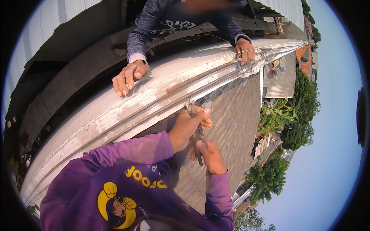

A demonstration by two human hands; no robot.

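White, flaking paint covers the long curved ledge (pixel 115 111) that sweeps from the lower left up to the upper right, with dark roofing (pixel 58 77) behind it on the left. On its top face a co-worker's hand (pixel 129 79) rests with the fingers spread flat, coming out of a grey-blue sleeve (pixel 142 34). A thin rusty rod (pixel 196 78) lies along the ledge just right of that hand, and lower down a grey wire (pixel 154 107) runs the length of the ledge's front edge. Below, the purple sleeve (pixel 127 154) of the person wearing the camera rises toward the middle, where the left hand (pixel 187 129) is closed around the handles of a pair of pliers (pixel 194 119); the tool's head sits up against the wire at the ledge's edge, though I cannot tell whether it bites the wire. Just under it the right hand (pixel 210 154) grips the lower ends of the same handles, fingers curled shut, thumb pointing up. Behind both hands a corrugated roof (pixel 239 127) slopes away. Farther right, the co-worker's other hand (pixel 245 51) presses on the ledge's top, touching the wire there. Green trees (pixel 300 111) and pale sky fill the right side.
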